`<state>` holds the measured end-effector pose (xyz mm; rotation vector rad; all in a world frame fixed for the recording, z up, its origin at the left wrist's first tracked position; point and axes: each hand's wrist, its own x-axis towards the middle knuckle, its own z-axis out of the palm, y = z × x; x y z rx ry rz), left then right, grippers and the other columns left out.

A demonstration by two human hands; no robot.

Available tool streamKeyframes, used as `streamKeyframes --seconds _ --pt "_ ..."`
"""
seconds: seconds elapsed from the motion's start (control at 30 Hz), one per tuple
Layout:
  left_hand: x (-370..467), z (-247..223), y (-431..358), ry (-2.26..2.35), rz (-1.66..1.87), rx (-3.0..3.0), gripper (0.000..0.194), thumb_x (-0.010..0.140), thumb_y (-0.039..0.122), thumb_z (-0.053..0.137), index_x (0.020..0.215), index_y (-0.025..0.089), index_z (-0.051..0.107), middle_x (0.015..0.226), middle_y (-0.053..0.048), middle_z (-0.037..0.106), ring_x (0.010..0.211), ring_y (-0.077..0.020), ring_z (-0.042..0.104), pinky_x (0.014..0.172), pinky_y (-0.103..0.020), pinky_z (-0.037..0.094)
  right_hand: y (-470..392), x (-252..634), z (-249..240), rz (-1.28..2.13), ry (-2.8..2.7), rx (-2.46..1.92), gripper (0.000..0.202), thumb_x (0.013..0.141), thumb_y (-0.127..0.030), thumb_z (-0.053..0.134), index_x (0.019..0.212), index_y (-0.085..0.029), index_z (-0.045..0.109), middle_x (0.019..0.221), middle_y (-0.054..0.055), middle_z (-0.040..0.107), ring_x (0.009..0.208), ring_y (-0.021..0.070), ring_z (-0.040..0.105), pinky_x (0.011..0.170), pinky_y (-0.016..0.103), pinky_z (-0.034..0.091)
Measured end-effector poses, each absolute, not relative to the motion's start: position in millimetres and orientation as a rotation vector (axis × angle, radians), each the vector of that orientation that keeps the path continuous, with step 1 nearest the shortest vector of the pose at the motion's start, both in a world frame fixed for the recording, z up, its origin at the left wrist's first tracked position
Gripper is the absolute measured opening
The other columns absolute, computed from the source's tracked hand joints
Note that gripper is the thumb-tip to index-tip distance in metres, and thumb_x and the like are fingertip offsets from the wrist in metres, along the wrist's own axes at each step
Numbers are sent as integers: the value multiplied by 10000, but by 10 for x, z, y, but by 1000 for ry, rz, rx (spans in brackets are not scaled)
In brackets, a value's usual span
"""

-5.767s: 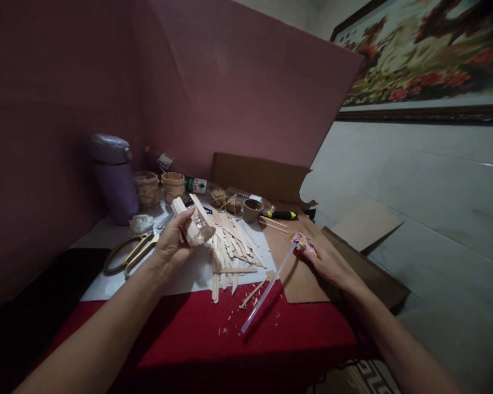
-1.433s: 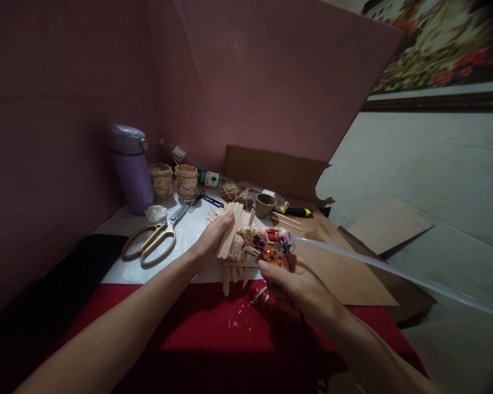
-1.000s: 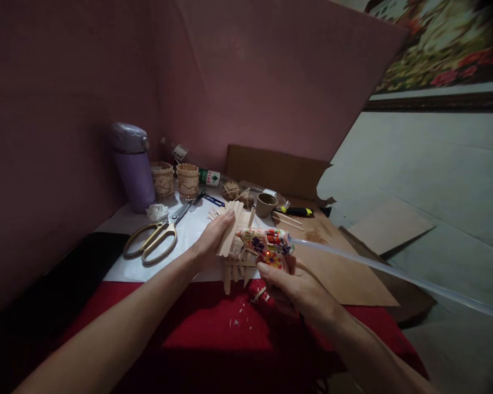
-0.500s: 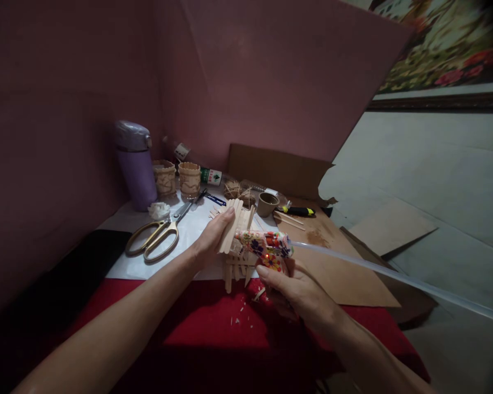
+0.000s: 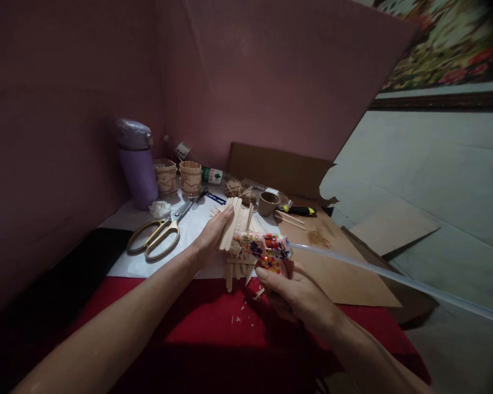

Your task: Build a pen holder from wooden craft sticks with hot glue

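Left hand [image 5: 211, 238] is around the middle of the frame, thumb pressed down on a row of flat wooden sticks [image 5: 231, 223] lined up side by side and tilted. Grip's closed on them, though the fingers behind are hidden. Bit of clear plastic [image 5: 235, 247] peeks out just right of the sticks.

Right hand [image 5: 291, 290], just right of centre and lower down, is wrapped snugly round the handle of a flowery glue gun [image 5: 258, 246]. Little red light is on, nozzle points left, right at the sticks; can't tell if it's touching. A long clear glue stick [image 5: 394, 277] pokes out the back and runs off toward the right edge.

Under the hands there's a pile of loose sticks [image 5: 238, 268], partly on white paper [image 5: 135, 268], with crumbs on the red cloth [image 5: 189, 323] at bottom centre. Gold-handled scissors [image 5: 175, 218] lie left of centre. Purple flask [image 5: 137, 175] stands upper left, beside two decorated cups [image 5: 191, 178]. Small pot [image 5: 268, 204] sits just above the gun, near a black and yellow handle [image 5: 302, 210]. Flat cardboard [image 5: 353, 284] fills the lower right of the table.
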<state>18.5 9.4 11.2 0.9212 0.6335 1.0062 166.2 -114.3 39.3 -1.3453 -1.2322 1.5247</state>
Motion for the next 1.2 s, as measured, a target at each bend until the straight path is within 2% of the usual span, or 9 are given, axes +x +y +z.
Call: streamKeyframes --seconds 0.13,0.33,0.57,0.67,0.87,1.2 --pt "175 144 75 645 1008 937 452 864 500 570 1107 131 665 741 -65 715 613 -181 647 599 -276 517 -1153 1644 411 1545 -1222 -1309 427 737 -570 693 730 -210 463 476 -106 342 390 32 215 342 168 156" --pt "174 133 92 663 1006 915 473 880 497 544 1135 116 657 779 -88 728 626 -197 659 574 -283 506 -1155 1651 403 1574 -1237 -1329 429 755 -565 677 706 -217 430 474 -111 297 393 35 210 337 161 160" --pt "183 134 107 659 1025 898 467 883 477 549 1160 115 651 728 -75 719 578 -186 638 561 -280 502 -1161 1656 374 1565 -1244 -1328 409 775 -548 661 715 -218 428 487 -111 313 391 34 210 339 157 164" --pt "184 148 103 655 1040 894 444 900 453 533 1174 122 641 777 -82 729 606 -178 651 563 -261 505 -1170 1663 370 1569 -1246 -1334 411 785 -540 656 703 -219 412 491 -110 299 397 37 215 345 160 165" --pt "188 111 142 646 1028 884 428 914 452 502 1133 118 657 847 -106 735 631 -181 668 533 -249 504 -1174 1642 392 1607 -1207 -1353 409 769 -523 670 712 -224 398 486 -115 284 400 34 190 349 159 140" --pt "182 82 167 653 1036 862 424 898 460 528 1100 118 674 801 -109 732 595 -181 659 516 -251 503 -1190 1637 370 1603 -1201 -1342 435 735 -569 691 723 -224 425 478 -112 322 388 38 218 343 166 156"
